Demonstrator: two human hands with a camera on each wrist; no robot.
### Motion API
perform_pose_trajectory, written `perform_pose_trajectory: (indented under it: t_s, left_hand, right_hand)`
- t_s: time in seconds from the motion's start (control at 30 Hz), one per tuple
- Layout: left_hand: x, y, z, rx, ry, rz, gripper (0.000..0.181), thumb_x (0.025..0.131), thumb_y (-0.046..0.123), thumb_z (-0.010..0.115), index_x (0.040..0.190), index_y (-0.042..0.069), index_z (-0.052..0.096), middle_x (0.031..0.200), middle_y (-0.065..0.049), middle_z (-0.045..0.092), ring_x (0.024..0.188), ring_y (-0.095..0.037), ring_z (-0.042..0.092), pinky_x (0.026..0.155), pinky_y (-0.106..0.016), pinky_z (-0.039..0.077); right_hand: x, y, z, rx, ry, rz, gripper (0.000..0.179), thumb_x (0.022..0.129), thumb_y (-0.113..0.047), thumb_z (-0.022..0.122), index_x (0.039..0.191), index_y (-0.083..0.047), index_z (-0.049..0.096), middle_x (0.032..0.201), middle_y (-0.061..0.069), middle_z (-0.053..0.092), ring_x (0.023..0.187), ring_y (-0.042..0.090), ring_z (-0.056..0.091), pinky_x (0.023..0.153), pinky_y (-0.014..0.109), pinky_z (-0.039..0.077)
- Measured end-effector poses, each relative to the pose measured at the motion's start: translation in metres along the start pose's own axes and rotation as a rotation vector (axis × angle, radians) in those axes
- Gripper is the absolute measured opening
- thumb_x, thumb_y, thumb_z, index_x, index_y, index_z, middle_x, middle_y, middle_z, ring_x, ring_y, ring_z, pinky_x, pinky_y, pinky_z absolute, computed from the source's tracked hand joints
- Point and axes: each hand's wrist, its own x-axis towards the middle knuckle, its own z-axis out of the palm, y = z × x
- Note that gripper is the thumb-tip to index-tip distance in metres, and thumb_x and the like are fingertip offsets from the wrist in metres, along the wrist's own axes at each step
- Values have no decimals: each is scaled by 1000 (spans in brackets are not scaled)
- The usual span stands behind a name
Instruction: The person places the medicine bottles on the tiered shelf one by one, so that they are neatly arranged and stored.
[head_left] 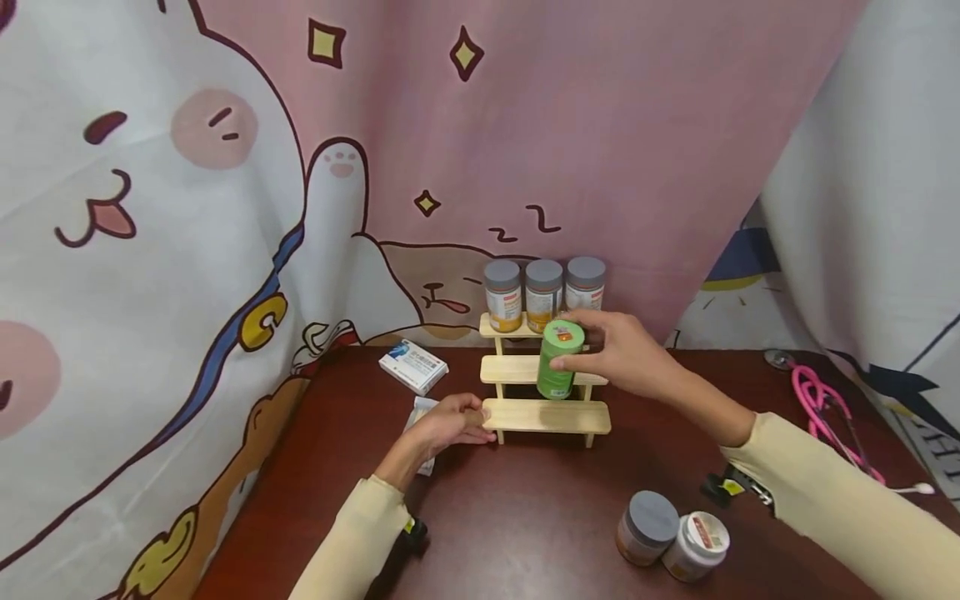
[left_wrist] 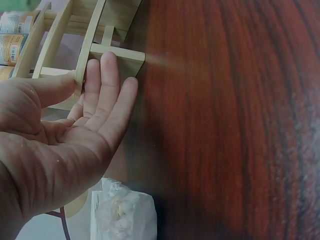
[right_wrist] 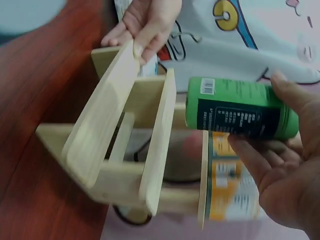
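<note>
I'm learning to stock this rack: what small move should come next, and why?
Probably lower the green bottle onto the middle shelf: the right hand holds it near that bare board, and the left hand holds one end of the bottom shelf.

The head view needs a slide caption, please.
Left hand on a wooden stand, right hand holding a green bottle.

I find a pharmacy-like corner: tiered jar stand (head_left: 546, 414) at centre, stethoscope (head_left: 804, 387) at three o'clock, cartoon curtain (head_left: 637, 125) at twelve.
</note>
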Motion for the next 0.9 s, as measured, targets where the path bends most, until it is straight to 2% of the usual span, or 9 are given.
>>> perform_pose_trajectory:
  t_s: [0.2,0.4,0.63,0.9]
  left_hand:
    - [3,0,3,-7,-18,2,18,108,9,56,118,-5,51,100,-14,66,98,-30,78,103,-51,62]
    - [-2,2,2,6,7,5,17,108,8,54,118,-6,50,101,-14,64,99,-31,78,103,-51,62]
    - [-4,3,0,6,2,15,17,109,8,54,117,-6,51,101,-13,63,102,-36,78,104,-51,62]
    - [-2,2,1,7,4,13,16,108,8,56,116,-6,52,99,-12,64,100,-33,78,103,-50,63]
  right_hand:
    - [20,-7,26,40,19,-7,58,85,-28,91,134,-13,64,118,8,77,111,23,76,88,29,63]
    - [33,-11,51,-47,-5,-59,67,83,-32,92,141,-15,64,120,6,75,103,19,76,86,34,63]
    - [44,-20,60,-117,59,-73,67,81,-33,94,140,-17,66,115,5,78,97,20,74,85,38,60]
    - [55,-19,65,-239,134,-102,66,80,-35,94,137,-16,69,128,8,75,106,25,69,92,47,59]
